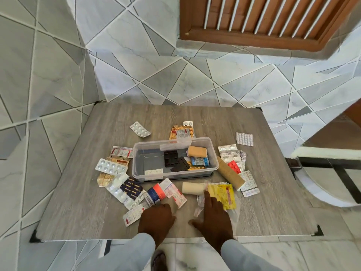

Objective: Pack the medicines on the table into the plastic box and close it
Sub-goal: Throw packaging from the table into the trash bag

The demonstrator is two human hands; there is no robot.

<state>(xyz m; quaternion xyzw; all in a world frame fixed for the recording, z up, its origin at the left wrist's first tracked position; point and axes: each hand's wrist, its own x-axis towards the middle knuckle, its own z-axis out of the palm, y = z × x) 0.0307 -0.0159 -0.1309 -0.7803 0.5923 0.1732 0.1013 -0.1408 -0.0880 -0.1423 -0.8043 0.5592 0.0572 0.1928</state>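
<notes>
We see box [175, 159] lidless beyond hands — left hand [156, 220] curled, grasp unclear; right hand [214, 222] flat, fingers spread, touching yellow sachet [222, 195].

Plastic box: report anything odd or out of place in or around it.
Nothing looks damaged or spilled. The plastic box stands open and mostly unfilled, holding only a few items at its right end, such as a tan bandage roll. Most strips lie scattered around it, and a gold strip sits tucked behind its far wall.
</notes>
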